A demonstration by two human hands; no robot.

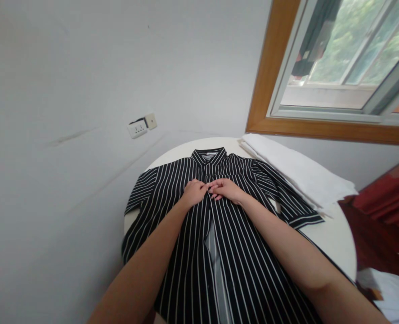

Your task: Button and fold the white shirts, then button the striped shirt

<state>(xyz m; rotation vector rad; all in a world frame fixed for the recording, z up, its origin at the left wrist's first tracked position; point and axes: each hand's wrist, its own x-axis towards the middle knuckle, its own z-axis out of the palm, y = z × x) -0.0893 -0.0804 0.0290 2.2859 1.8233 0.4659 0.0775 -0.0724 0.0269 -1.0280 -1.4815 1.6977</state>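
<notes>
A black shirt with white stripes (172, 189) lies face up, its collar toward the wall and its sleeves spread to both sides. My left hand (195, 191) is closed on the front edge at chest height. Right beside it, my right hand (225, 189) pinches the same front edge, thumb and fingers together. The fingertips of both hands meet there and cover whatever small part lies between them. Below the hands the shirt front hangs apart, showing the grey inside. Near the collar the two front edges lie together.
Under the shirt is a round white table (334, 238) against the wall. A folded white cloth (287, 162) lies at its back right. A wall socket (137, 129) is at the left, and a wood-framed window (320, 128) at the right. White fabric (393, 292) lies lower right, beside red cloth (388, 198).
</notes>
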